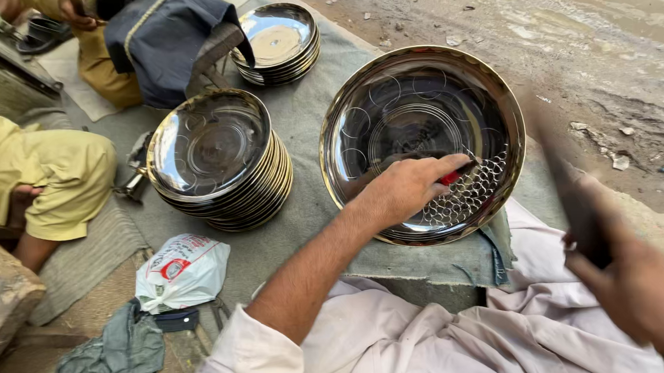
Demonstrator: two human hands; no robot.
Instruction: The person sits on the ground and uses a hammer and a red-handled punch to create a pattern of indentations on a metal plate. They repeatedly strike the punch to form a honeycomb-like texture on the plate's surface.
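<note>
Large steel plate (422, 137) lies flat on a grey cloth (311, 219), shiny, with circle marks and a patch of overlapping scale-like engraving on its near-right part. Left hand (406, 189) rests inside the plate at its near side, fingers (443, 165) clenched around a small red-handled tool (456, 175), tip touching the engraved patch. Right hand (626, 275) is raised off the plate's near-right rim, gripping a dark blurred tool (574, 193); motion blur hides what kind.

Left of the plate: a stack of steel plates (221, 163) on the same cloth. Beyond the plate to its far left: a smaller stack (277, 42), just beside a dark blue bag (166, 42). Near-left of the plate, past the bigger stack: a white plastic bag (182, 271). Another person's yellow-clothed knee (66, 170) sits further left. Muddy ground (572, 53) lies right of the plate.
</note>
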